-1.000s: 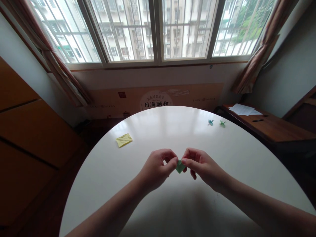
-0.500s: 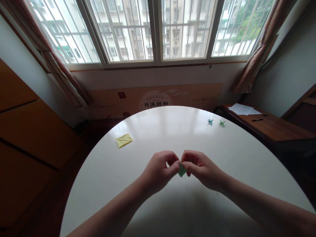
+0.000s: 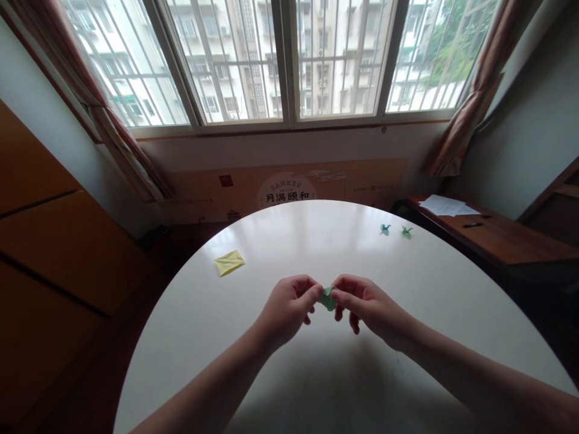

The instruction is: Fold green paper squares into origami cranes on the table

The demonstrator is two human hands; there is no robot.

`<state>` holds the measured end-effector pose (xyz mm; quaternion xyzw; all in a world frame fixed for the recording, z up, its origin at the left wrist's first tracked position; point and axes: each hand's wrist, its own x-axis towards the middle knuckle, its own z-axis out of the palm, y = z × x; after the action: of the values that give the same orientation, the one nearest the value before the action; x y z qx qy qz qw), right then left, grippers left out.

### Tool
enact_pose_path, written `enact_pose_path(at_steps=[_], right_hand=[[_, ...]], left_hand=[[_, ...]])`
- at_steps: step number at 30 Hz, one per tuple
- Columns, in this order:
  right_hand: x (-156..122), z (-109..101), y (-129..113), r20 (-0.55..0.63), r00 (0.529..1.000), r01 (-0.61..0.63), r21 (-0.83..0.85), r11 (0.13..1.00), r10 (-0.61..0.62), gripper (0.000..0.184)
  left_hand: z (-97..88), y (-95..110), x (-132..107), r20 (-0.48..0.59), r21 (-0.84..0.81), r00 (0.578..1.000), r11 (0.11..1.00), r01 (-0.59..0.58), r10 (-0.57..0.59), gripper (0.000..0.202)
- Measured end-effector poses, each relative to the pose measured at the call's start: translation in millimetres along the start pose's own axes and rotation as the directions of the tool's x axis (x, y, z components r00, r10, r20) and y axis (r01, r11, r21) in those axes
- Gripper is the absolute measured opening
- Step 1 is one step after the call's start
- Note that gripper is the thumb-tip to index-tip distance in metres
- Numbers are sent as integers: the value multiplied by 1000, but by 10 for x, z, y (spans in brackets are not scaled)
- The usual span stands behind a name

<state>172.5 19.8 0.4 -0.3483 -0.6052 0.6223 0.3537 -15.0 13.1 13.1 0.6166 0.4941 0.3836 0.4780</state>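
A small piece of folded green paper point(image 3: 327, 299) is held up between my two hands, above the white round table point(image 3: 289, 241). My left hand point(image 3: 296, 304) pinches its left side between thumb and fingers. On the other side, the thumb and forefinger of my right hand point(image 3: 359, 300) grip the paper, while the lower fingers hang loosely curled. The fingers partly cover the paper, so its full shape is hidden.
A yellow folded paper point(image 3: 230, 263) lies on the table's left part. Toward the back right stand a blue paper crane point(image 3: 385, 229) and a green paper crane point(image 3: 406, 231). Beyond the table, a brown wooden desk point(image 3: 520, 241) carries white sheets point(image 3: 447, 205) and a black pen point(image 3: 473, 225).
The green paper has tilted and risen slightly from its downward-pointing position. My fingers have shifted their hold, with the right hand's lower fingers loosening. The camera view has moved slightly.
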Motion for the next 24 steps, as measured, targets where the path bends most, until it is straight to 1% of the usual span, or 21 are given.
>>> enact_pose_path(at_steps=[3,5,8,10,11,13,16,18,21,24], right_hand=[[5,-8,22,14,1000,-6,-7,1000,6,32],[10,-14,35,9,1000,-17,1,1000,17,32],[15,-21,47,-2,999,-47,43,998,47,31],[16,-24,51,-6,998,-57,61,997,58,32],[16,-23,54,-6,999,-54,55,997,54,32],[12,-19,60,4,999,-33,9,999,33,33],[-5,-7,69,29,1000,16,-98,995,-14,28],[-22,3,69,38,999,45,-146,988,-39,25],[-40,15,57,34,997,77,-181,980,-72,21],[-41,21,43,28,996,94,-191,977,-90,20]], left_hand=[[-6,-11,5,6,-15,1000,1000,3,-3,28],[-14,-15,2,14,-7,1000,1000,-21,21,29],[-30,-12,-14,18,88,991,987,-136,135,28],[-35,-7,-24,9,174,972,957,-232,234,24],[-35,-6,-27,-2,205,962,942,-265,271,24],[-30,-11,-28,-35,229,951,928,-293,308,22],[-23,-36,-19,-70,208,949,935,-287,307,17],[-22,-53,-10,-89,163,954,949,-270,286,15],[-26,-53,2,-103,41,970,975,-218,222,14],[-35,-30,14,-90,-85,984,984,-160,152,16]])
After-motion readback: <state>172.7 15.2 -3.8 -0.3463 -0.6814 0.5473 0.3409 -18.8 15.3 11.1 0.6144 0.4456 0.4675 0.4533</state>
